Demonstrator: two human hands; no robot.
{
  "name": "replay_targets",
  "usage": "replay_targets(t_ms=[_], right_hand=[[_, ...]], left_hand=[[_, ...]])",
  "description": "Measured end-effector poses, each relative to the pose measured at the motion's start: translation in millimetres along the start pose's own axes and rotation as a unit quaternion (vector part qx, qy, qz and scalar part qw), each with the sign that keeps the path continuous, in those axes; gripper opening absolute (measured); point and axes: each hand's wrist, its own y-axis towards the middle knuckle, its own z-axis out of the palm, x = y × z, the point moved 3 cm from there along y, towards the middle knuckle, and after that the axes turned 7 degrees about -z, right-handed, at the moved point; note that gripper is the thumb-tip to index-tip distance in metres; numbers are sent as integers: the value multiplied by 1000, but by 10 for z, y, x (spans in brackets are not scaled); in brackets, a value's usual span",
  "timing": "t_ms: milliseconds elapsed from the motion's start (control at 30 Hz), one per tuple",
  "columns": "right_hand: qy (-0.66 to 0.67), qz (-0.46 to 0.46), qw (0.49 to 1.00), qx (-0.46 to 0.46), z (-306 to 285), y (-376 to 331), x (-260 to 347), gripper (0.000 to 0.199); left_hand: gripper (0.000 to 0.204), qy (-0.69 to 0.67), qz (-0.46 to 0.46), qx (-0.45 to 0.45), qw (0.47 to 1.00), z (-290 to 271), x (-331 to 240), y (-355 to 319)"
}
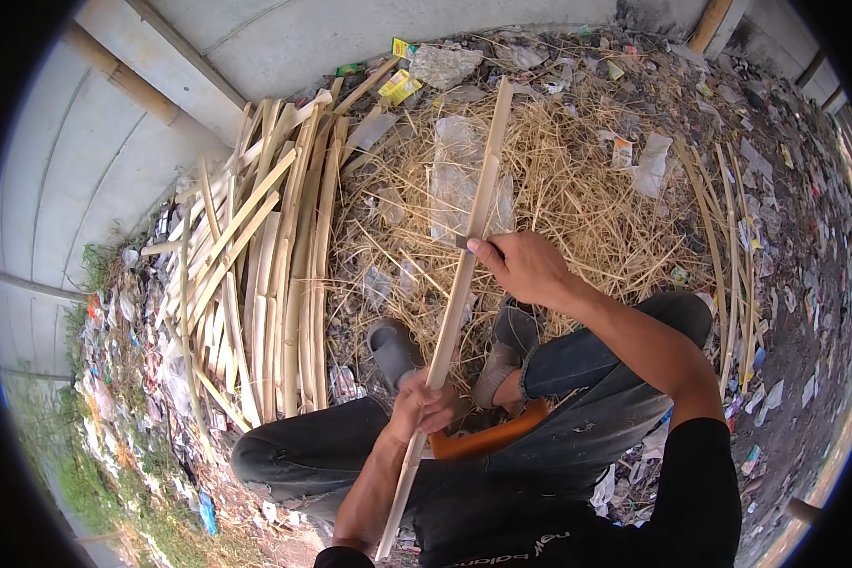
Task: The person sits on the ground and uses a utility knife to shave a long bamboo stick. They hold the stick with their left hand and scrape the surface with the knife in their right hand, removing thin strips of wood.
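A long, pale split bamboo strip [484, 189] slants across my lap, its far end pointing up and away from me. My left hand [420, 405] is closed around its lower part, just above my thighs. Further up, my right hand [523, 266] is closed at the strip, with its thumb forward. A short dark blade [463, 242], seemingly a knife's, shows at that hand and lies across the strip; its handle is hidden in my fingers. Between my legs, under the strip, is an orange curved piece [490, 434], perhaps part of a seat.
Many split bamboo strips [289, 275] lie piled to my left. Thin shavings [577, 180] cover the ground ahead, around a clear plastic sheet [456, 156]. A few more strips [731, 246] lie to the right. Litter surrounds everything, and a concrete wall [303, 43] stands behind.
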Motion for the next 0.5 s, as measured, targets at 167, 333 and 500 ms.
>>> replay_targets(t_ms=[167,333,500], right_hand=[[16,49,995,-89,-333,84,-207,68],[23,-114,993,10,419,-507,407,59],[20,26,998,-50,-85,44,-50,64]], left_hand=[[67,24,-3,8,1000,95,-25,83],[68,13,10,4,1000,91,-92,77],[67,24,13,-10,1000,73,-48,38]])
